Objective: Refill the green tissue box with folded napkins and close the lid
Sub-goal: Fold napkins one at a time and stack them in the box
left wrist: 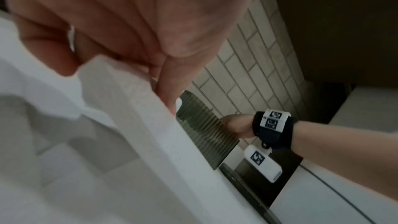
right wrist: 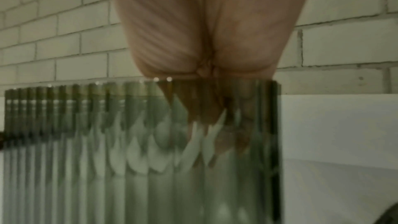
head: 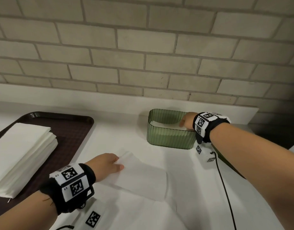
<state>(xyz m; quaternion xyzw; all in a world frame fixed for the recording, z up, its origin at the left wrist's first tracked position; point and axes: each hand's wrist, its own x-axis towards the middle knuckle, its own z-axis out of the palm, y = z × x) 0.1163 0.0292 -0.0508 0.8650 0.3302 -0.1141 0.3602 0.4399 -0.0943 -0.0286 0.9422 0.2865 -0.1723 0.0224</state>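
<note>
The green ribbed tissue box [head: 169, 136] [left wrist: 206, 134] [right wrist: 107, 176] stands open near the wall, with white folded napkins [head: 166, 126] lying inside it. My right hand [head: 187, 121] [left wrist: 237, 125] [right wrist: 204, 31] reaches down into the box's right end. Its fingers show only as distorted shapes through the ribbed wall, so their grip is unclear. On the counter in front, my left hand [head: 108, 161] [left wrist: 129, 23] pinches the left edge of a loose white napkin [head: 143, 176] [left wrist: 107, 125]. A dark green flat piece [head: 224, 161] [left wrist: 288, 181], probably the lid, lies under my right forearm.
A dark brown tray [head: 73, 130] at the left holds a stack of white napkins [head: 22, 155]. A black cable [head: 224, 188] runs along the counter by my right arm. The brick wall [head: 143, 55] closes off the back, just behind the box.
</note>
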